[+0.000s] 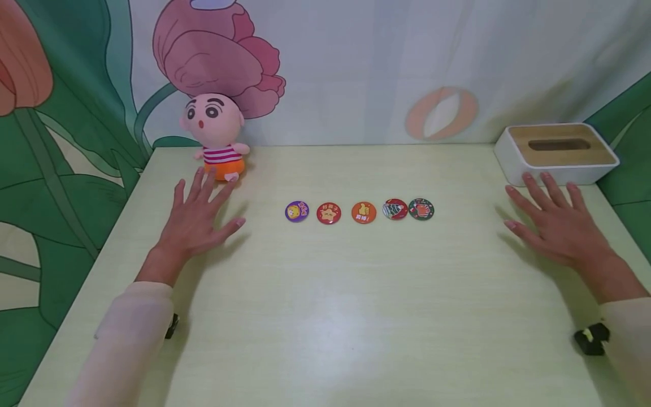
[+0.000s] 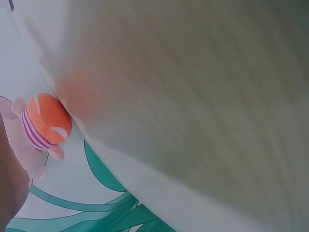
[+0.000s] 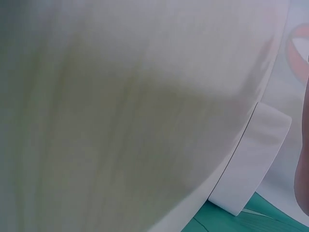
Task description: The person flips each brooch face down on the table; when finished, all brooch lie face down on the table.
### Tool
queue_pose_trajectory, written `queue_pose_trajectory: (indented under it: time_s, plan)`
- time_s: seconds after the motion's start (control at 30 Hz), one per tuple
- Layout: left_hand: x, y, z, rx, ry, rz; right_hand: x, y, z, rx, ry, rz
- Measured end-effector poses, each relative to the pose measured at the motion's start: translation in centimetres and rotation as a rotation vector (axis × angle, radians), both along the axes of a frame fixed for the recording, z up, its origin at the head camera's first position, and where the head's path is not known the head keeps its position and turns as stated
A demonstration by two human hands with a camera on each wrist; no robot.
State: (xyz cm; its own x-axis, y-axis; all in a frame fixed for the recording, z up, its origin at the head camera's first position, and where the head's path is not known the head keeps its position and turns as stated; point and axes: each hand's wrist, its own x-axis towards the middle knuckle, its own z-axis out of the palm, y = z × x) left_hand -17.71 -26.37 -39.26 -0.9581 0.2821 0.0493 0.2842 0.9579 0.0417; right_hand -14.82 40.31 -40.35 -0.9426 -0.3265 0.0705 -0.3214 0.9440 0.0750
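My left hand point(image 1: 197, 219) is spread palm down over the left of the table, its fingertips overlapping the base of a plush doll point(image 1: 216, 133) in the head view. Out to the right, my right hand point(image 1: 559, 223) is spread likewise, fingers reaching toward the front of a white tissue box point(image 1: 564, 148) with a wooden top. Neither hand holds anything. Between them lies a row of round badges: a purple one point(image 1: 297, 211), a red one point(image 1: 329, 213), an orange one point(image 1: 363, 212), a red one with a tree point(image 1: 395, 209) and a dark green one point(image 1: 421, 209).
The pale table point(image 1: 325, 316) ends at the back against a curtain point(image 1: 346, 73) printed with flowers and leaves. The doll stands at the back left corner, the tissue box at the back right. A small black device point(image 1: 591, 339) sits by the right sleeve.
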Motion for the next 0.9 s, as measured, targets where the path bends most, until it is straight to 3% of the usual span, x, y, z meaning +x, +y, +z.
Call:
queue_pose_trajectory:
  time_s: [0.27, 0.67, 0.9]
  plan:
    - [-0.1, 0.3, -0.2, -0.009, 0.008, -0.014, -0.3, -1.2, 0.4, -0.014, -0.012, 0.041]
    - [-0.5, 1.6, 0.1, 0.077, -0.059, -0.004, -1.1, -4.1, 0.5, 0.004, -0.007, 0.066]
    - [-0.6, 2.7, 0.2, 0.068, -0.113, -0.015, -1.8, -5.8, 0.7, -0.015, 0.002, 0.098]
